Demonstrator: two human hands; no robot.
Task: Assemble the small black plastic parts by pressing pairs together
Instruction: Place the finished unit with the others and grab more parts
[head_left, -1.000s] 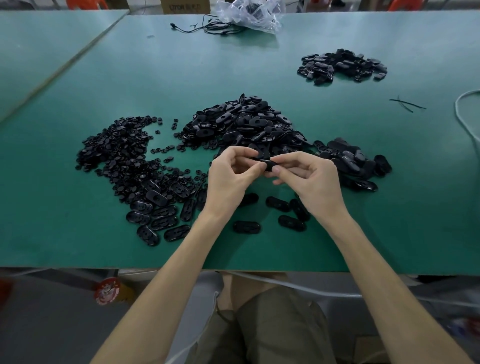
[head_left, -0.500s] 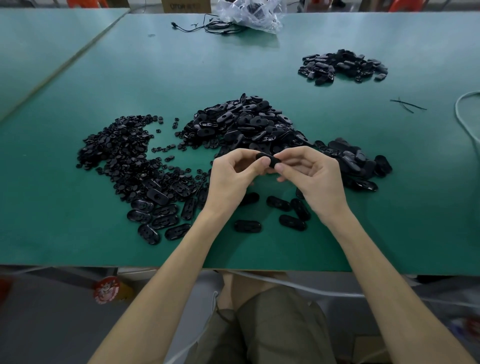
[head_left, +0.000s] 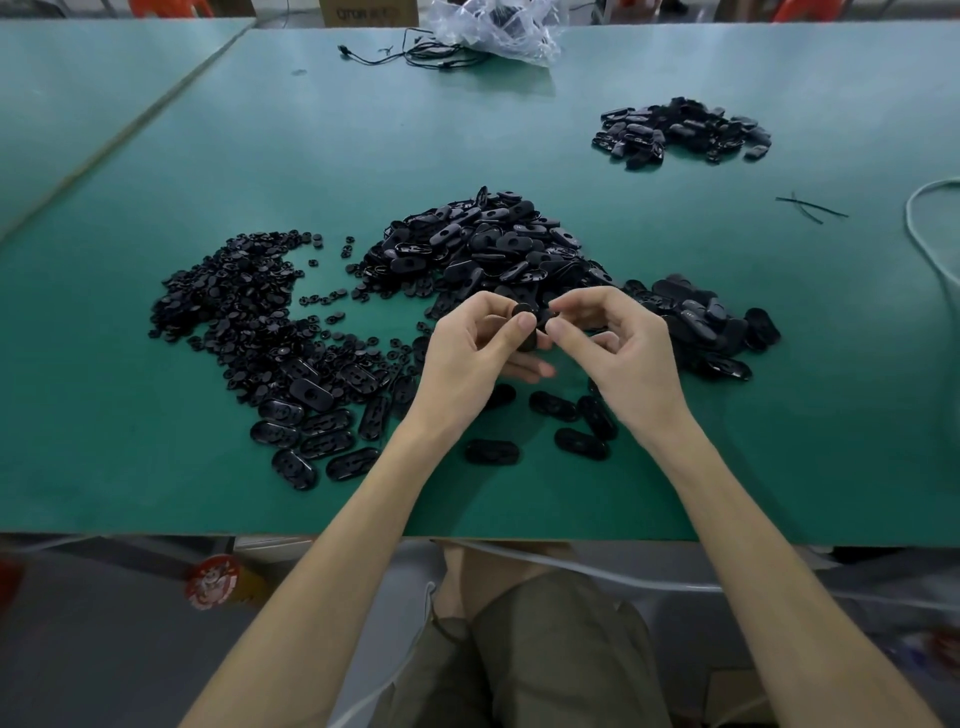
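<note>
**Pair pinched just in front of the central heap**

Both hands hold one black part (head_left: 525, 325) in the air just in front of the central heap (head_left: 483, 249) of oval shells. The left hand (head_left: 467, 358) pinches it between thumb and curled fingers; the right hand (head_left: 623, 353) curls in and nips its other side with thumb and forefinger. Whether two pieces are already seated together cannot be told, as the fingers hide the joint.

The part looks light, stiff and smooth, so it probably slips or flicks away under an off-centre squeeze. A sound hold is likely across the flat faces with the pads square to them, pressing straight through the middle.

Room is fair. The bare table (head_left: 779, 441) lies open to the right and front of the heap. A few loose ovals (head_left: 492, 451) sit in front of it near the front edge, where a dropped piece could roll off. Left of the heap lies the pile of small round pieces (head_left: 234, 296), and a smaller oval pile (head_left: 701, 322) crowds its right. Well behind it lies a separate far pile (head_left: 680, 132).
</note>
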